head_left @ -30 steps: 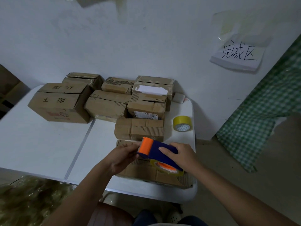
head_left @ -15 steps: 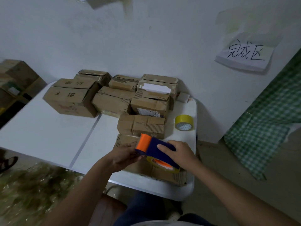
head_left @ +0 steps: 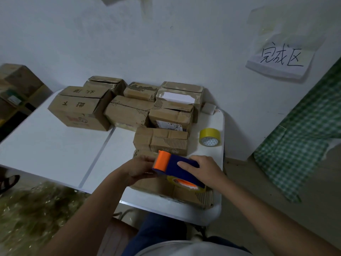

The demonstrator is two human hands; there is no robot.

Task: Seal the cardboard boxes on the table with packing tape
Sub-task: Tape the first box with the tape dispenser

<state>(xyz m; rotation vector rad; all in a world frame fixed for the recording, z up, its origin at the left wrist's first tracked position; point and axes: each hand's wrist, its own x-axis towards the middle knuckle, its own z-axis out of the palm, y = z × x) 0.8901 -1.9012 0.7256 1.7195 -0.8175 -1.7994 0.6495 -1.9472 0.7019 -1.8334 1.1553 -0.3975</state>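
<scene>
brown corrugated cardboard, a flat box (head_left: 184, 193), lies at the near right corner of the white folding table (head_left: 46, 145), partly under both hands. above it the right hand (head_left: 206, 172) grips a dark blue tape dispenser with an orange roller end (head_left: 175, 169), fingers curled over its top; a yellow-and-orange roll of packing tape (head_left: 186, 184) sits in the dispenser, just over the box lid. the left hand (head_left: 140, 169) meets the orange end of the dispenser, fingers curled there; whether they pinch tape or only steady the tool i cannot tell.

just behind this box stands a second small brown cardboard box (head_left: 160, 140). further back, against the white wall (head_left: 129, 43), six more cardboard boxes (head_left: 127, 112) sit packed close together, the largest (head_left: 79, 109) at the left with printed characters on it. that makes eight boxes on the table.

one loose yellow tape roll (head_left: 210, 137) stands on the table to the right of the second box, near the edge. one small grey block (head_left: 208, 109) lies by the wall. one white paper sign with handwritten characters (head_left: 280, 58) hangs on the wall, and a green checked cloth (head_left: 302, 130) hangs at the right.
</scene>
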